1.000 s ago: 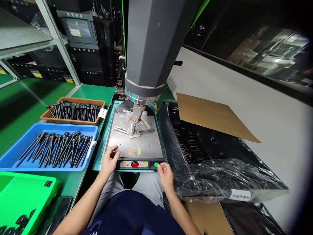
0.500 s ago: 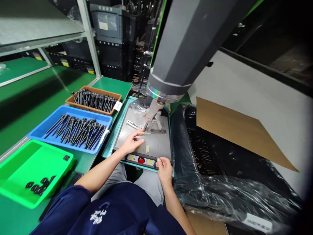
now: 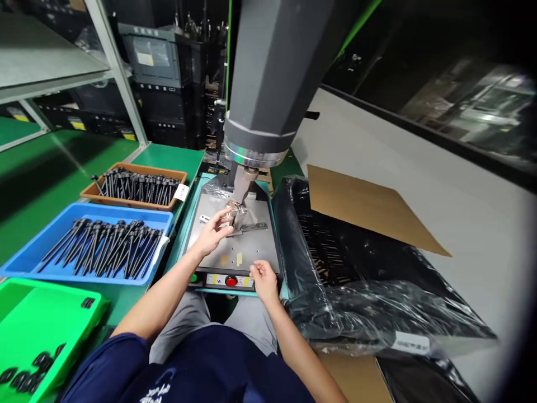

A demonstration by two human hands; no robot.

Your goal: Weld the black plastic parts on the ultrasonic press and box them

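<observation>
My left hand (image 3: 215,232) reaches to the small metal fixture (image 3: 240,218) under the machine's tip (image 3: 243,184); its fingers are curled at the fixture, and what they hold is too small to make out. My right hand (image 3: 264,277) is at the front right edge of the metal base plate (image 3: 251,254), thumb and fingertips together, with anything between them hidden. A red button (image 3: 231,281) sits on the front panel, left of my right hand.
To the left stand an orange tray (image 3: 126,202) and a blue tray (image 3: 84,210) of black long-stemmed parts, and a green tray (image 3: 79,336) with small black pieces. At right are a plastic-lined box (image 3: 289,240) and cardboard (image 3: 369,207). The machine head (image 3: 268,73) hangs overhead.
The view has shifted to the right. My left hand has moved closer in to the fixture under the machine's tip. My right hand has drawn slightly up over the plate's front edge.
</observation>
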